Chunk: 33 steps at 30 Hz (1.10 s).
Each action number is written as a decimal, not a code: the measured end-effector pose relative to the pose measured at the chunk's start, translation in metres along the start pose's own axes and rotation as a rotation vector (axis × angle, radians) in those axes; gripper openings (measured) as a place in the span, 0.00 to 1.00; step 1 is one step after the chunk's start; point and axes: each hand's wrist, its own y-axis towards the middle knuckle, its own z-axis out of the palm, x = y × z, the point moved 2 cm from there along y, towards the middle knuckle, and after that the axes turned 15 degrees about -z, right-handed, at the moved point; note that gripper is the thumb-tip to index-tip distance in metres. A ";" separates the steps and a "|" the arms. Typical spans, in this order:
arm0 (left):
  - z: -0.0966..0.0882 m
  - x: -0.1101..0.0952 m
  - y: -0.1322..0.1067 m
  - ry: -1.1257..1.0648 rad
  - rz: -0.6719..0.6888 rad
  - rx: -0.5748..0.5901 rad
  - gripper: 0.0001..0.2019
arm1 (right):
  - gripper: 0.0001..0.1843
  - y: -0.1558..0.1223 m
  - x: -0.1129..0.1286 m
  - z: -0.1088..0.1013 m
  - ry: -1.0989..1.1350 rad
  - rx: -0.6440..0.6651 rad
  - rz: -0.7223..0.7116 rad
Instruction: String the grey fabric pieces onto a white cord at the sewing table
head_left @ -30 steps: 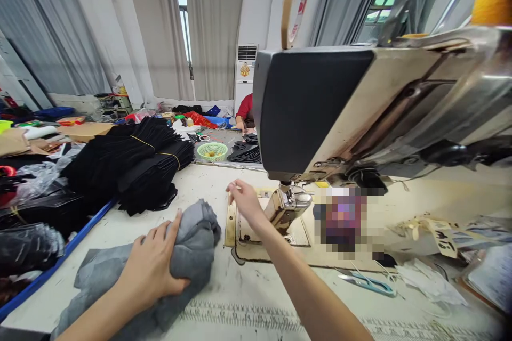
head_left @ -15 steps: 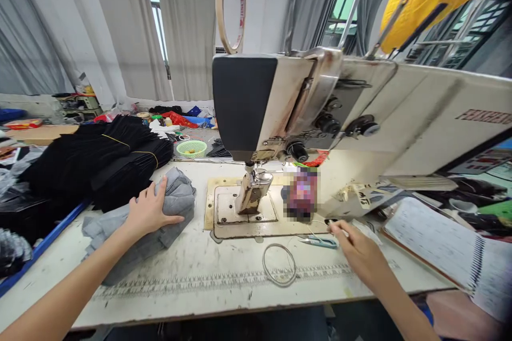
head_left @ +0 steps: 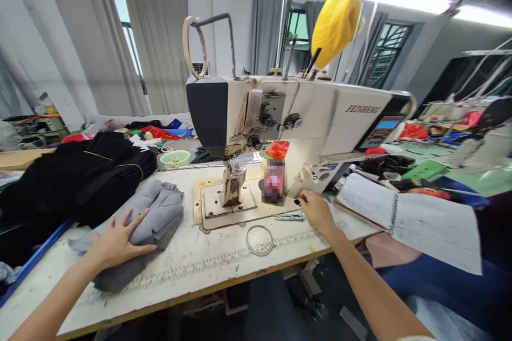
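My left hand (head_left: 120, 242) lies with fingers spread on a folded stack of grey fabric (head_left: 160, 213) at the left of the table. My right hand (head_left: 318, 213) is closed at the fingertips around a small dark thing, too small to name, beside a thin pale cord. Just left of that hand lie blue-handled thread snips (head_left: 288, 218). A sewing machine (head_left: 256, 112) stands between my hands, its post (head_left: 232, 186) rising from the bed plate. A coiled metal ring (head_left: 259, 240) rests near the ruler markings (head_left: 216, 260) in front.
Bundled black fabric (head_left: 100, 170) is piled at the left behind the grey stack. A green basket (head_left: 175, 158) sits behind the table. A pixelated upright object (head_left: 274, 181) stands by the machine's arm. An open spiral notebook (head_left: 432, 229) overhangs the right edge.
The view has turned up and right, showing more of the machine. My left hand has shifted down the grey stack toward its near side. My right hand stays closed near the snips.
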 end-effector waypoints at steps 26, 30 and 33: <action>0.048 -0.146 -0.086 -0.302 -0.007 -0.347 0.32 | 0.04 -0.044 0.103 -0.022 0.591 -0.039 -0.648; 0.073 -0.187 -0.106 -0.377 0.272 -0.220 0.23 | 0.06 -0.012 0.065 -0.014 0.560 -0.196 -0.488; 0.089 -0.210 -0.120 -0.422 0.425 -0.075 0.18 | 0.06 0.012 0.045 0.000 0.539 -0.208 -0.427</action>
